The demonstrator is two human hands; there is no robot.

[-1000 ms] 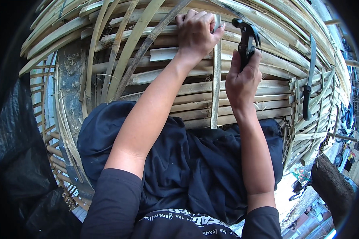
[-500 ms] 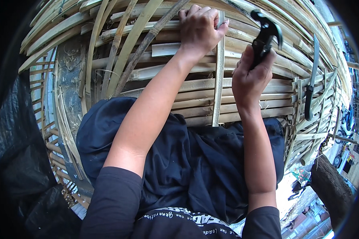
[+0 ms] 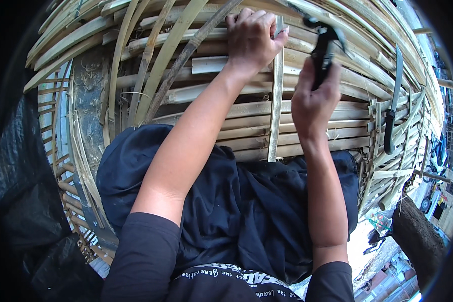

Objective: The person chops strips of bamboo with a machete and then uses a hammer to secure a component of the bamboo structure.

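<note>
My right hand [image 3: 315, 103] is wrapped round the handle of a black claw hammer [image 3: 322, 50], raised above bamboo slats. The hammer's head is smeared by motion. To its left, my left hand [image 3: 251, 43] is closed at the upper part of a narrow upright bamboo strip [image 3: 275, 110], with the strip passing between thumb and fingers. The fingertips are hidden. This strip crosses over several horizontal bamboo slats [image 3: 246, 121] and runs down to my lap.
A long knife [image 3: 391, 110] with a black handle rests on woven bamboo at the right. Several loose bamboo strips [image 3: 172, 55] slant across the left side. Black sheeting [image 3: 25, 201] hangs at the far left. A dark trunk or post [image 3: 419, 236] stands at the lower right.
My right hand and the hammer have shifted slightly left, with the hammer's head moving left and a little up. My left hand stays on the strip.
</note>
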